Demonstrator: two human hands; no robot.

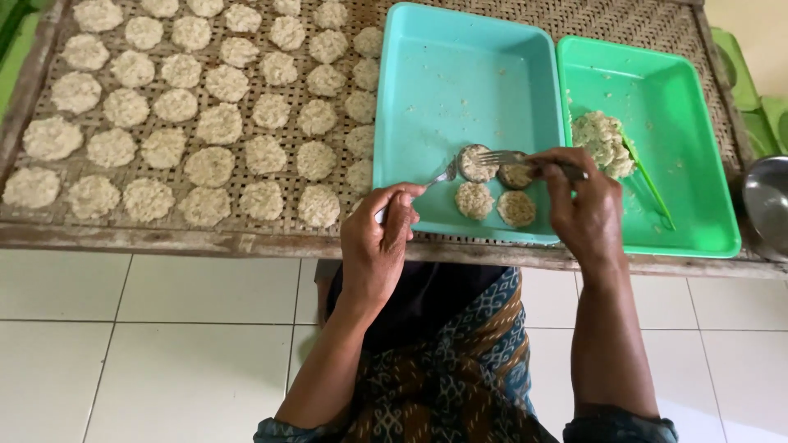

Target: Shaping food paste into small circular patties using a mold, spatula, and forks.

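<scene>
Rice patty (476,162) sits in the bowl of a spoon (464,166) over the turquoise tray (460,74), left hand (376,246) fingers clamped on the spoon's handle; right hand (584,209) fingers are closed on a fork (525,158) pressing the patty. Two shaped patties (495,205) lie just below. Rice mixture (603,141) is heaped in the green tray (681,213); rows of patties (205,107) cover the woven mat (574,20)

Metal bowl (769,205) cut off at right edge.
</scene>
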